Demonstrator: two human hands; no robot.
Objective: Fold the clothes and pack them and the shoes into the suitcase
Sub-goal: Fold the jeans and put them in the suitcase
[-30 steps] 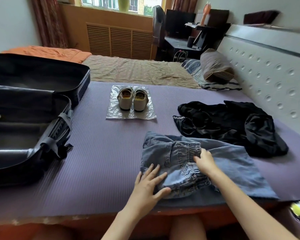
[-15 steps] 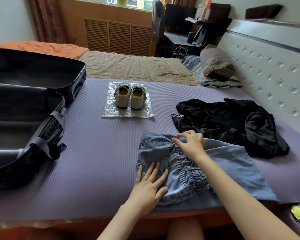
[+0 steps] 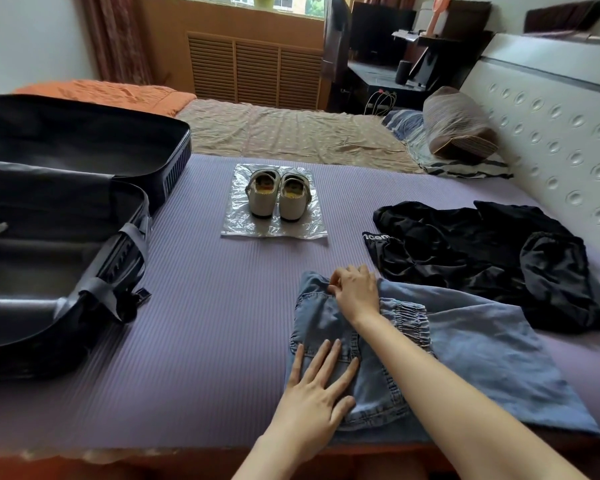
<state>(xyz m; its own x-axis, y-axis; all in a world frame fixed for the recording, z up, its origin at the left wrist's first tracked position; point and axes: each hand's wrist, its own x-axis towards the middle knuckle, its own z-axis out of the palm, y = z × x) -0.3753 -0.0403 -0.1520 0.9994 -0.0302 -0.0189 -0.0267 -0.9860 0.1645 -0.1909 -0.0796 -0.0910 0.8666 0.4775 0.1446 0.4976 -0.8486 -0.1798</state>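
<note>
Blue denim shorts (image 3: pixel 482 355) with an elastic waistband lie partly folded at the near edge of the purple mat. My left hand (image 3: pixel 317 386) presses flat on their near left part, fingers straight. My right hand (image 3: pixel 355 291) pinches the far left corner of the denim. A crumpled black garment (image 3: pixel 482 258) lies to the right, behind the shorts. A pair of white shoes (image 3: pixel 278 197) stands on a clear plastic sheet (image 3: pixel 236 226) in the middle. The black suitcase (image 3: pixel 66 216) lies open at the left.
The purple ribbed mat (image 3: pixel 205 323) covers the near bed. A white padded headboard (image 3: pixel 551 133) runs along the right, with a pillow (image 3: pixel 458 126) beside it. Beyond lie a tan sheet (image 3: pixel 284 133) and an orange blanket (image 3: pixel 101 95).
My right hand has moved from the waistband at mid-shorts up and left to the far corner of the denim. My left hand has stayed flat on the near part.
</note>
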